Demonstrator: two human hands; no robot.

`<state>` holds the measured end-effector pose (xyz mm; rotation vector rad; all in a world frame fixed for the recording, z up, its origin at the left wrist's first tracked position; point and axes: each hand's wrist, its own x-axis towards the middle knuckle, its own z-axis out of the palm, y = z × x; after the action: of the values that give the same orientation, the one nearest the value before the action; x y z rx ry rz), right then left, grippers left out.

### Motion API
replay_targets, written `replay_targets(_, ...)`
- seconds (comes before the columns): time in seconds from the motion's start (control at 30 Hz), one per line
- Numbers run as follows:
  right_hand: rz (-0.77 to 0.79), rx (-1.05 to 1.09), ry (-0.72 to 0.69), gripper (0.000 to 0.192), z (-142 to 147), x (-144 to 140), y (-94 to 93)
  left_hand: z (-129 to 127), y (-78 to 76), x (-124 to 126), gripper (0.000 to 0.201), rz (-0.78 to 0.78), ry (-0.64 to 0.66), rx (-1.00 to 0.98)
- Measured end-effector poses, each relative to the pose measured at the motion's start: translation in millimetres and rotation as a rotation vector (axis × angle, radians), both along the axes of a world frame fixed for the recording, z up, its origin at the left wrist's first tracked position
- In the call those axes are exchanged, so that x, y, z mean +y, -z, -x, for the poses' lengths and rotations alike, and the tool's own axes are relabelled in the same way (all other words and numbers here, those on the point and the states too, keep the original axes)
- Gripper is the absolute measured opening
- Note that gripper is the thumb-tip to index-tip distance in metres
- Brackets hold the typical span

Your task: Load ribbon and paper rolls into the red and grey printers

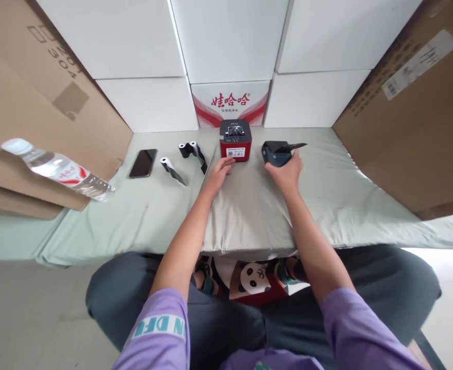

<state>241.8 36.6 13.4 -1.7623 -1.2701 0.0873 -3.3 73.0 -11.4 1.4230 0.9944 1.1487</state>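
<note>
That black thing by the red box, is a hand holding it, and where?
Yes. The right hand grips the black device at its near edge. The left hand holds nothing, resting flat before the red printer.

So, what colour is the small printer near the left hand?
The printer is red with a black top, seen in the head view, beside the left hand.

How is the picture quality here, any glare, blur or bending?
Head view: soft even light, faint shadows under the left hand and right hand; wide-angle bending tilts the cardboard boxes outward; glare on the water bottle; printer label too small to read.
</note>
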Motion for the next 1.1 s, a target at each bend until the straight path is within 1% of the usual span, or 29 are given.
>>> replay_targets(0.1, 0.089, 0.074, 0.142, 0.107, -13.3, 32.4, -9.6, -1.7, 1.4, 1.4, 0.043, -0.015, -0.029, 0.007)
replay_targets(0.2, 0.133, 0.122, 0.184, 0.107, -8.7, 58.6, -8.6, -2.1, 2.6, 3.5, 0.038, -0.055, -0.08, 0.002)
replay_targets(0.27, 0.175, 0.123, 0.191, 0.109, -2.7, 70.2, -6.3, -1.6, 4.2, 5.3, 0.036, -0.102, -0.128, 0.008)
replay_targets(0.37, 0.251, 0.117, 0.215, 0.118, 4.6, 74.2, -7.7, -0.1, 7.0, 7.0, 0.031, -0.166, -0.217, 0.047)
replay_targets(0.4, 0.241, 0.11, 0.228, 0.119, 6.7, 71.8, -9.8, 0.4, 7.7, 7.1, 0.03, -0.185, -0.253, 0.067)
replay_targets(0.47, 0.137, 0.062, 0.233, 0.11, 12.1, 63.6, -15.4, 0.8, 8.0, 7.7, 0.03, -0.222, -0.335, 0.098)
replay_targets(0.53, -0.015, -0.021, 0.159, 0.095, 21.6, 55.7, -19.9, -0.5, 6.3, 11.1, 0.034, -0.256, -0.407, 0.094)
replay_targets(0.6, -0.095, -0.053, -0.014, 0.084, 36.5, 53.1, -19.9, -4.3, 2.4, 19.8, 0.041, -0.261, -0.422, 0.04)
replay_targets(0.67, -0.093, 0.019, -0.199, 0.081, 55.3, 57.2, -13.6, -10.5, -3.4, 34.5, 0.049, -0.221, -0.395, -0.037)
replay_targets(0.77, -0.009, 0.217, -0.36, 0.086, 80.7, 69.3, 2.8, -22.3, -13.4, 61.2, 0.057, -0.138, -0.355, -0.117)
replay_targets(0.83, 0.002, 0.254, -0.447, 0.089, 89.4, 74.7, 12.0, -30.4, -18.7, 74.6, 0.06, -0.083, -0.341, -0.153)
replay_targets(0.9, -0.018, 0.246, -0.475, 0.092, 90.8, 75.3, 16.2, -38.1, -22.5, 79.5, 0.062, -0.035, -0.343, -0.182)
replay_targets(0.97, -0.036, 0.236, -0.449, 0.094, 87.6, 71.0, 14.8, -45.1, -26.4, 75.2, 0.065, -0.026, -0.351, -0.175)
replay_targets(1.03, -0.042, 0.234, -0.423, 0.093, 82.7, 62.7, 9.1, -50.9, -33.0, 62.7, 0.066, -0.069, -0.358, -0.131)
replay_targets(1.1, -0.062, 0.225, -0.417, 0.09, 77.9, 49.6, 1.2, -54.4, -43.0, 43.4, 0.065, -0.126, -0.358, -0.083)
